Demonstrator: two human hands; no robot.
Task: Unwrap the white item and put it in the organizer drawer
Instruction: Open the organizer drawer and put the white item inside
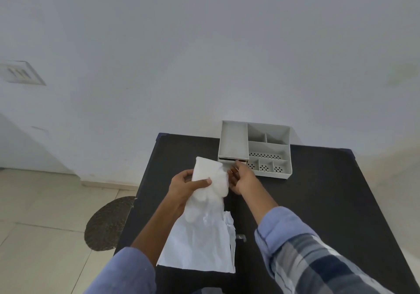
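Note:
My left hand [185,185] grips a soft white item [210,176] above the black table, thumb across its front. Below it hangs a crumpled white wrapper [200,243] reaching down to the table's near part; I cannot tell whether the item is fully out of it. My right hand [242,176] is just right of the item, fingers apart, its fingertips at the front of the grey organizer's drawer [231,162]. The grey organizer [268,148] stands at the table's far edge against the wall. The drawer looks slightly pulled out; its inside is hidden.
The black table [318,202] has edges close on the left and far side. A white wall rises behind it. A dark round mat [106,224] lies on the tiled floor to the left. A small metal piece [241,237] sits on the table by the wrapper.

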